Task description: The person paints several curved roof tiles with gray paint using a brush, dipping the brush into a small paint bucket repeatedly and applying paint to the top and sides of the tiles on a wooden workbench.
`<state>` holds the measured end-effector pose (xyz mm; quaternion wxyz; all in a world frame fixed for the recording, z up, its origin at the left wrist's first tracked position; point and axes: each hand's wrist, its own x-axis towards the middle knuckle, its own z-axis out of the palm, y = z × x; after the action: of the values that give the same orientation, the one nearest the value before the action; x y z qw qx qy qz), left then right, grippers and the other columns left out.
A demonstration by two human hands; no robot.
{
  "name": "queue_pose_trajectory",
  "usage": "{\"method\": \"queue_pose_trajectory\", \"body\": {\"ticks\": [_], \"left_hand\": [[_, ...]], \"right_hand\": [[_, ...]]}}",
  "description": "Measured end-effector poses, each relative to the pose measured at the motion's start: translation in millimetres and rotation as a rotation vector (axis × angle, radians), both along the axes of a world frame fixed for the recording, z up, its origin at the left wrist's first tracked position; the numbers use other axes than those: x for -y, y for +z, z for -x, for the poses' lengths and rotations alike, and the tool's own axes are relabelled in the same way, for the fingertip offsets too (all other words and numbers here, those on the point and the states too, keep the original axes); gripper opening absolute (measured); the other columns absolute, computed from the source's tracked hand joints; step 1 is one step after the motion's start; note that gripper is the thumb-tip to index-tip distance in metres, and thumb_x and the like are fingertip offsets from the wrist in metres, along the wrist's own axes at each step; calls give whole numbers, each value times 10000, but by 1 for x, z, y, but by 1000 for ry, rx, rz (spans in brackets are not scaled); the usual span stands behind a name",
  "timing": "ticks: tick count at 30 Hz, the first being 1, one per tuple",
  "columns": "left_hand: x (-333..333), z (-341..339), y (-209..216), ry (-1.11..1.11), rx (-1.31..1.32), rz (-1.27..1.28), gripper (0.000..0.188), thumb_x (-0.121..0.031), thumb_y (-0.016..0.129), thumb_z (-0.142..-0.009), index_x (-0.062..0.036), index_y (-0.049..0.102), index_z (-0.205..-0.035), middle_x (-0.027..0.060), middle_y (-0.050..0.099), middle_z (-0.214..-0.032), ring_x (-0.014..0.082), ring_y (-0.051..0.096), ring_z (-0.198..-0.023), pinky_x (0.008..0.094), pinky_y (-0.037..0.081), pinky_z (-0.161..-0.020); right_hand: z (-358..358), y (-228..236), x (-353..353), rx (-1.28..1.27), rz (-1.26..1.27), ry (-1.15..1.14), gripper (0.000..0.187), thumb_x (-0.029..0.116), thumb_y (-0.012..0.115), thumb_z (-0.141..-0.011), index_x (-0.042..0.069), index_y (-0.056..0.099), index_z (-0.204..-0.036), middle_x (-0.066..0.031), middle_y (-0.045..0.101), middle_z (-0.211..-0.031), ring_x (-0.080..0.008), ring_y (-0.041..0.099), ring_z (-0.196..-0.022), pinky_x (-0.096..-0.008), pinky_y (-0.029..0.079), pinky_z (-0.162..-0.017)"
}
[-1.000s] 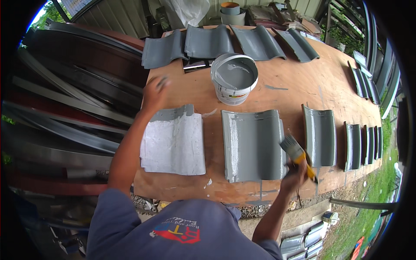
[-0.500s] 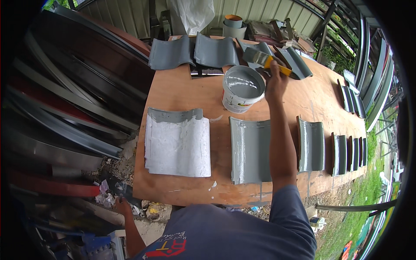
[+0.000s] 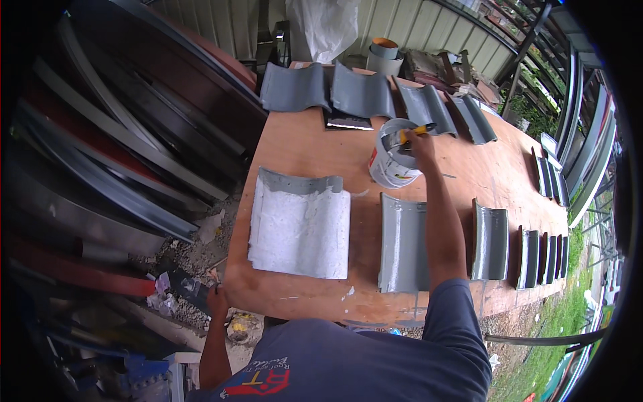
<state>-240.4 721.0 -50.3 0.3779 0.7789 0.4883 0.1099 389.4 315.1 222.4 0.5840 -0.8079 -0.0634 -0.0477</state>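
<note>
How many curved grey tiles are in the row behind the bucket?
4. The first tile is leftmost, the second tile beyond the left side of the bucket, the third tile beyond its right, partly covered by the brush, the fourth tile rightmost. Others may be hidden.

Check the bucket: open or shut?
Open: the bucket is uncovered, its grey inside shows, and the right hand holds the brush at its mouth. Paint level: cannot tell.
</note>
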Motion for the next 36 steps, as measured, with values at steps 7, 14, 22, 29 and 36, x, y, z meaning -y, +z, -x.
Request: {"method": "queue_pose_trajectory", "body": {"ticks": [7,14,22,29,36], "left_hand": [[-6,-11,-7,18,143,69,425,-339,533,-1031,40,684,-1150,268,709,-1062,426,674,-1019,479,506,-892],[-42,-73,-3,-123,104,31,446,-365,469,-1051,33,668,-1083,288,683,-1017,483,648,-977,526,489,-871],[-44,-114,-3,-117,106,207,455,-358,425,-1056,32,658,-1032,293,677,-1024,508,625,-1019,530,472,-895],[-48,-111,-21,-73,109,254,501,-392,399,-1054,11,695,-1072,313,689,-1097,515,635,-1077,526,486,-910],[-44,-111,-7,-84,9,127,511,-396,393,-1042,3,713,-1043,307,702,-1031,533,650,-999,570,498,-880]], "right_hand": [[12,1,13,-84,-54,155,376,297,755,-929,-18,678,-1119,-95,692,-962,-196,700,-775,-374,640,-630],[64,13,43,-162,-860,-1,311,245,617,-1041,11,634,-1244,-123,693,-1141,-237,698,-968,-376,597,-893],[263,-16,-61,-209,-395,76,332,221,701,-1003,18,641,-1259,-65,694,-995,-149,662,-822,-308,570,-723],[353,-113,-180,-341,-153,500,317,74,755,-946,-46,692,-1233,-137,725,-1145,-180,707,-943,-312,612,-781],[267,-131,-226,-204,-41,672,234,21,729,-918,-37,725,-1145,-108,752,-989,-144,704,-791,-296,593,-714]]}}
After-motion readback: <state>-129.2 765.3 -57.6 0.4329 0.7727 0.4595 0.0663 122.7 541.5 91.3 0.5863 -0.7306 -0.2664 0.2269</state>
